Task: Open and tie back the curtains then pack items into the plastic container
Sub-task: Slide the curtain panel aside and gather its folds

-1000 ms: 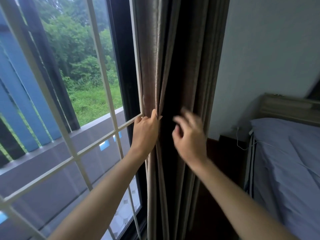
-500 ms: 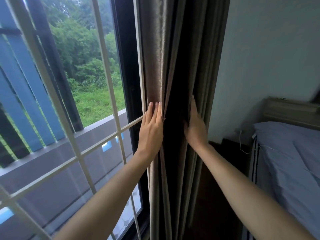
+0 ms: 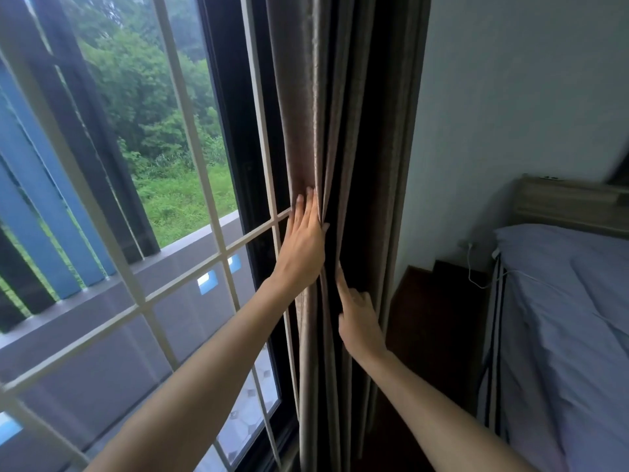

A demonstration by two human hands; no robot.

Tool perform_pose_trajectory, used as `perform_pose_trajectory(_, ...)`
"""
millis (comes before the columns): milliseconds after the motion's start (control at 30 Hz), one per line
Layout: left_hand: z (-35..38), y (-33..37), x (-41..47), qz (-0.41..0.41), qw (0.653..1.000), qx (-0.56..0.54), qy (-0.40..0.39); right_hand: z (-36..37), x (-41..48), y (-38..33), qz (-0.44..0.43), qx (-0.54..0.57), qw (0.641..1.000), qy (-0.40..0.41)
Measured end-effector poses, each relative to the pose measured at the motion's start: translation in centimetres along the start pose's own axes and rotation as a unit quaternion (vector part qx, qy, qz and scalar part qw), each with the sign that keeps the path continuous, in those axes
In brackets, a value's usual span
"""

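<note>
My left hand (image 3: 303,247) lies flat and open on the curtain (image 3: 343,131), pressing its window-side edge. My right hand (image 3: 357,315), one finger out, grips nothing. I should bunch every fold before tying.

Left hand (image 3: 303,248) is lying flat against gathered brown fabric curtain (image 3: 343,131); right hand (image 3: 357,318) is pressing folds just below, beside white-barred window (image 3: 190,137).
</note>
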State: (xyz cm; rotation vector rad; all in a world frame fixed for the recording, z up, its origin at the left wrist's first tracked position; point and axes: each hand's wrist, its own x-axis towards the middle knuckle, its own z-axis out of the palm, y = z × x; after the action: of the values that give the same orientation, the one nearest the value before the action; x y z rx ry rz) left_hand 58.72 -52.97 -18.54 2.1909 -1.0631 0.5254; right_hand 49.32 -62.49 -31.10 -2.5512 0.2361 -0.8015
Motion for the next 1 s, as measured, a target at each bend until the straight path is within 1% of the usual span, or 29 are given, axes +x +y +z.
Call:
perform_pose_trajectory(167,0.5,0.2,0.0,-0.026,0.996,-0.080,-0.009,0.8,-1.0,-0.5,0.001,-0.030,1.000,-0.009)
perform_pose_trajectory(300,0.8,0.6,-0.6,-0.039,0.987,-0.153,0.018,0.8,-2.0,-1.5,0.000,-0.042,0.999,-0.032)
perform_pose_trajectory(433,1.0,1.4,-1.4,-0.057,0.977,-0.200,0.034,1.0,-2.4,-2.4,-0.005,-0.046,0.999,-0.002)
perform_pose_trajectory(500,1.1,1.9,-1.5,-0.040,0.982,-0.177,0.049,1.4,-2.6,-2.7,-0.013,-0.047,0.999,0.020)
perform_pose_trajectory(600,1.5,2.2,-1.3,0.003,0.993,-0.081,0.080,1.8,-2.7,-3.0,-0.033,-0.050,0.998,0.037)
perform_pose_trajectory(667,1.9,2.1,-1.0,0.011,0.996,-0.035,0.081,2.1,-2.9,-3.1,-0.039,-0.047,0.997,0.036)
perform_pose_trajectory(733,2.2,2.0,-0.7,0.000,0.997,0.001,0.079,1.7,-3.0,-3.0,-0.033,-0.021,0.999,0.008)
perform_pose_trajectory(800,2.3,1.9,-0.6,-0.009,0.996,0.038,0.085,0.9,-2.8,-2.4,-0.010,0.025,0.999,-0.043)
perform_pose_trajectory(833,2.3,1.7,-0.5,-0.011,0.994,0.055,0.088,0.3,-2.4,-2.0,-0.010,0.047,0.999,-0.021)
perform_pose_trajectory(900,2.1,1.2,-0.3,-0.016,0.993,0.075,0.090,-1.5,-0.9,-1.3,-0.024,0.067,0.993,0.093)
perform_pose_trajectory(967,2.1,0.8,0.1,-0.022,0.992,0.089,0.090,-3.7,1.8,-0.7,-0.041,0.070,0.975,0.208)
perform_pose_trajectory(1000,2.1,0.7,0.2,-0.026,0.992,0.093,0.086,-4.9,3.6,-0.4,-0.042,0.064,0.965,0.251)
